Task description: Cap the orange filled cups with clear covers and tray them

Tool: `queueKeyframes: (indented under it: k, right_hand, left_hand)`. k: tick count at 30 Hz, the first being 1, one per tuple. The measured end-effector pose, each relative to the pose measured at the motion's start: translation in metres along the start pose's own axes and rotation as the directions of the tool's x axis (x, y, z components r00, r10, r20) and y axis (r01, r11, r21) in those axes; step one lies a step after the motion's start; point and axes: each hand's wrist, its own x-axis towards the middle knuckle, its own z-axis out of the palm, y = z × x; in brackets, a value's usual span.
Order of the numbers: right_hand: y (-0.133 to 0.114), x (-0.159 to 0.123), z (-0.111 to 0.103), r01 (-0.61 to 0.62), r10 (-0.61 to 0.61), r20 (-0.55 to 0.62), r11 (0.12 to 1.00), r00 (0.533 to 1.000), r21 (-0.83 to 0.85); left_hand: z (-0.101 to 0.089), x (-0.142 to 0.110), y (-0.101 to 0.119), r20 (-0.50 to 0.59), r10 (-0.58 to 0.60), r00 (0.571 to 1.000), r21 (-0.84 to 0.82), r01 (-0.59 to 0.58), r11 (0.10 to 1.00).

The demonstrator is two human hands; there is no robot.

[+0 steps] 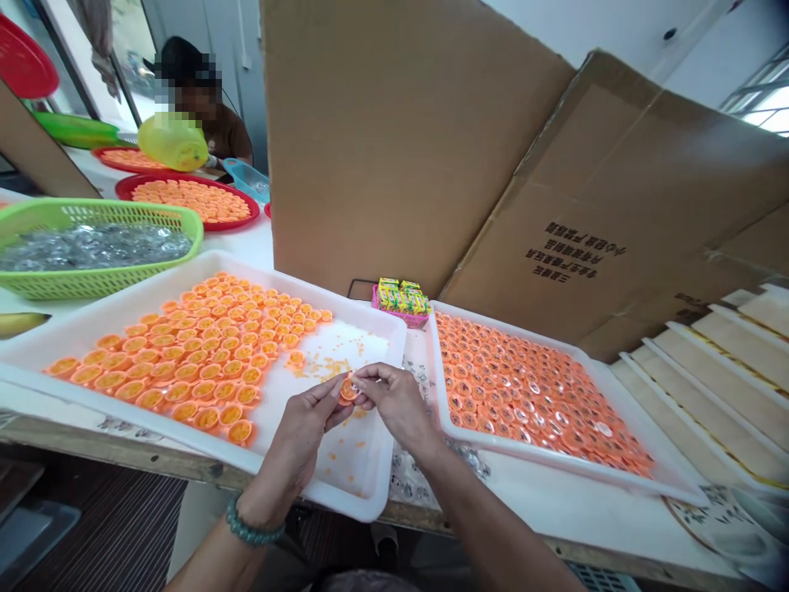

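Note:
My left hand (313,419) pinches a small round orange plastic case (348,390) above the right part of a white tray (370,321). The fingers of my right hand (391,399) close on the same case from its other side; whether they also hold a small part is too small to make out. In that tray, rows of open orange cups (197,358) with yellowish bits inside fill the left side. Loose orange bits (329,366) lie scattered near my hands. To the right, a second white tray (444,411) holds many orange pieces with clear, dark-marked tops (530,386).
A green basket (99,284) of clear plastic parts stands at the left. Behind it are red trays (252,215) of orange pieces and a seated person (228,136). Cardboard sheets (394,148) wall off the back. A pink basket (410,319) holds small yellow-green packets. Stacked trays (696,370) stand right.

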Motion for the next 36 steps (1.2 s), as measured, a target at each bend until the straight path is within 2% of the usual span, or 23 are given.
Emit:
queueKeyframes:
  k: [8, 14, 19, 25, 30, 33, 36]
  right_hand:
    - [0.006, 0.003, 0.003, 0.000, 0.000, -0.011, 0.999, 1.000, 0.034]
    - [0.006, -0.001, 0.002, 0.016, -0.012, -0.075, 0.999, 0.997, 0.052]
    - [0.008, -0.001, 0.000, 0.024, -0.020, -0.057, 0.997, 0.998, 0.077]
    - [0.017, 0.000, -0.003, 0.032, -0.030, -0.013, 0.980, 0.999, 0.198]
    - [0.021, -0.011, -0.011, 0.137, -0.141, 0.057, 0.989, 0.988, 0.059]
    - [0.019, -0.018, -0.014, 0.182, -0.183, 0.083, 0.983, 0.980, 0.022]
    - [0.016, -0.021, -0.014, 0.171, -0.174, 0.076, 0.984, 0.982, 0.044]
  left_hand:
    - [0.001, -0.001, -0.001, 0.042, -0.003, 0.999, -0.003, 0.004, 1.000]
    - [0.003, -0.003, 0.000, 0.117, 0.002, 0.993, 0.030, -0.005, 1.000]
    - [0.004, -0.004, 0.001, 0.111, 0.032, 0.993, 0.105, -0.044, 0.994]
    - [0.001, -0.005, 0.000, 0.125, 0.112, 0.986, 0.095, -0.125, 0.988]
    - [0.003, -0.009, 0.000, 0.136, 0.178, 0.975, 0.052, -0.186, 0.981]
    - [0.003, -0.010, 0.000, 0.104, 0.217, 0.971, 0.124, -0.229, 0.965]
    - [0.002, -0.009, -0.001, 0.097, 0.210, 0.973, 0.221, -0.227, 0.948]
